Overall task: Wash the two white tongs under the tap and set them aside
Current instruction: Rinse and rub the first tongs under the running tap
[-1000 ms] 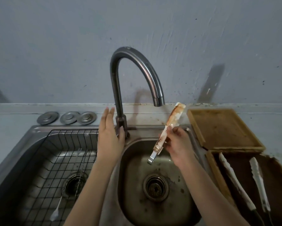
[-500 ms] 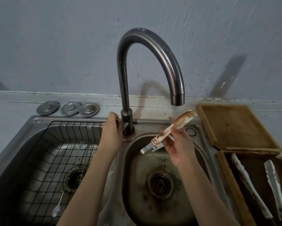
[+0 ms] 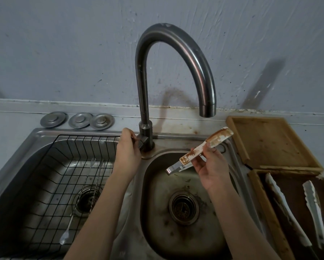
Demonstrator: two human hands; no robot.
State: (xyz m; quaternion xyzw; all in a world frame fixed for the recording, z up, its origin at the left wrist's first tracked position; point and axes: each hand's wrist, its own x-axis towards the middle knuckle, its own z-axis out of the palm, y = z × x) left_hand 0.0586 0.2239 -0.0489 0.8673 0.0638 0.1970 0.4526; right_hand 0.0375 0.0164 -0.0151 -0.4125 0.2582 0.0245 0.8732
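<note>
My right hand (image 3: 211, 169) holds a white tong (image 3: 200, 149) smeared with brown sauce, tilted over the right sink basin (image 3: 157, 212), a little below and left of the spout of the curved steel tap (image 3: 176, 53). No water runs from the spout. My left hand (image 3: 127, 152) is closed on the tap handle (image 3: 141, 142) at the tap's base. Another white tong (image 3: 292, 211) lies open in a dark wooden tray (image 3: 260, 203) at the right.
The left basin holds a black wire rack (image 3: 50, 175) with a long spoon (image 3: 67, 229) and thin skewers. Three round metal plugs (image 3: 78, 120) lie behind it. A lighter wooden tray (image 3: 268, 141) sits behind the dark one. The wall is close behind the tap.
My left hand went from open beside the tap to closed on its handle. My right hand tipped the tong from steep to flatter. The camera moved closer.
</note>
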